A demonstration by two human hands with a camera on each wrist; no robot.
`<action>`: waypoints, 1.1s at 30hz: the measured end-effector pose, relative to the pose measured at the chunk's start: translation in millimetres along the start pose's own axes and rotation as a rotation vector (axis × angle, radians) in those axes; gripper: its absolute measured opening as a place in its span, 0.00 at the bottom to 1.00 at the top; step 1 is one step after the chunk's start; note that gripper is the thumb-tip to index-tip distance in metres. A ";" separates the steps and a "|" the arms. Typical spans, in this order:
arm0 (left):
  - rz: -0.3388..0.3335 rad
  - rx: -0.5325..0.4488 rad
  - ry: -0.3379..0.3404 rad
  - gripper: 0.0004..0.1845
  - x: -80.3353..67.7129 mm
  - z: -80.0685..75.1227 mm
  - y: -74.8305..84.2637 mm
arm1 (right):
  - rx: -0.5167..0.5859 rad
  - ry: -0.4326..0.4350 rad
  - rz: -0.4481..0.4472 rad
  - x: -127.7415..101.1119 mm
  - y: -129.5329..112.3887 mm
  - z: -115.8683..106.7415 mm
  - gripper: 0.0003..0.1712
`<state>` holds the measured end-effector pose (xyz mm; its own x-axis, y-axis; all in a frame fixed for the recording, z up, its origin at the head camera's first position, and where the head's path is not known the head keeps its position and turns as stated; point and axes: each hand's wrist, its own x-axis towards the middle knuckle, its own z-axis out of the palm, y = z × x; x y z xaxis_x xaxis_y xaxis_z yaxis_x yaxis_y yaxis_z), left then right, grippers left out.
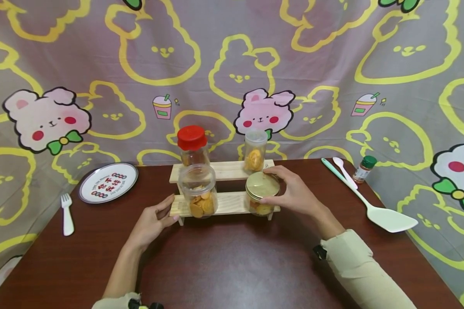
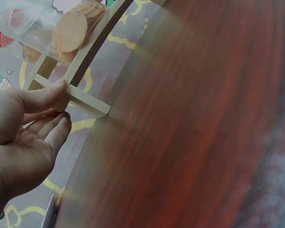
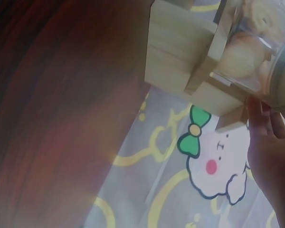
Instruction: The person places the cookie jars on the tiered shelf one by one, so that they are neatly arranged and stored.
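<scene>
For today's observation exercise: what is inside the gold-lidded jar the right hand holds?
Through the clear wall of the gold-lidded jar, pale yellow-orange snack pieces show near the bottom. The lid and the right hand cover the upper part.

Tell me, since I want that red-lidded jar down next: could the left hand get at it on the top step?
Probably yes. The left hand rests at the shelf's front left corner, though the clear-lidded jar stands directly before the red-lidded jar, so reaching over looks necessary.
</scene>
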<state>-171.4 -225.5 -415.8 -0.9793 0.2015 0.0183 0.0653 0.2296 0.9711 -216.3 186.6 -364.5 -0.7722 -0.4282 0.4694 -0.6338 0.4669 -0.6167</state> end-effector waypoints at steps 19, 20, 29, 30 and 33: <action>-0.013 0.063 0.004 0.37 -0.9 -2.0 3.1 | -0.009 0.036 0.040 5.0 -9.8 14.9 0.45; -0.010 0.068 0.006 0.37 -1.3 -2.3 3.3 | -0.012 0.040 0.037 5.4 -10.4 15.2 0.45; 0.011 0.114 0.009 0.36 -0.3 -8.6 8.9 | -0.038 0.056 0.010 5.8 -10.0 13.6 0.45; 0.011 0.131 0.010 0.36 -0.1 -9.4 10.1 | -0.033 0.056 0.008 5.3 -9.5 13.0 0.44; 0.007 0.179 0.020 0.34 0.2 -12.2 13.4 | -0.024 0.057 0.001 3.1 -7.7 11.0 0.40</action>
<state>-173.0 -234.0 -399.9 -0.9822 0.1854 0.0312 0.1034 0.3941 0.9132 -213.4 173.2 -365.2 -0.7740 -0.3831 0.5042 -0.6331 0.4864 -0.6022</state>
